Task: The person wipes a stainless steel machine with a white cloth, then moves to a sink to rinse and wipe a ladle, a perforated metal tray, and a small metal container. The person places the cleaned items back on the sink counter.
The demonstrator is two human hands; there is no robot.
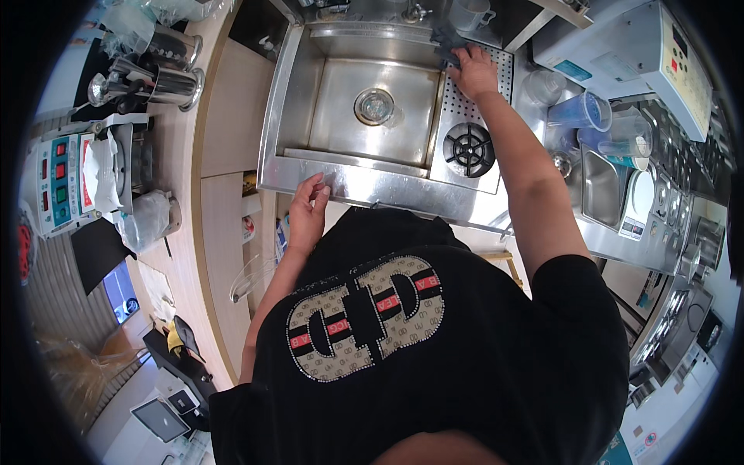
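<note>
My right hand (pixel 478 74) is at the far end of a perforated metal drainboard (pixel 465 104), its fingers on a bunched dark grey cloth (pixel 449 45). Part of the cloth is hidden under the fingers. Over the front left rim of the stainless steel sink (pixel 325 168), my left hand (pixel 308 210) hangs with loosely curled fingers and holds nothing. A round drain fitting (pixel 375 107) lies in the basin floor. Nearer to me on the drainboard sits a round black spoked glass rinser (pixel 469 150).
Clear plastic measuring cups (pixel 581 110) and a digital scale (pixel 636 200) stand on the right counter by a white machine (pixel 622 46). A translucent jug (pixel 469 14) is behind the drainboard. Metal utensil holders (pixel 177 87) and a cup sealing machine (pixel 64 180) occupy the left counter.
</note>
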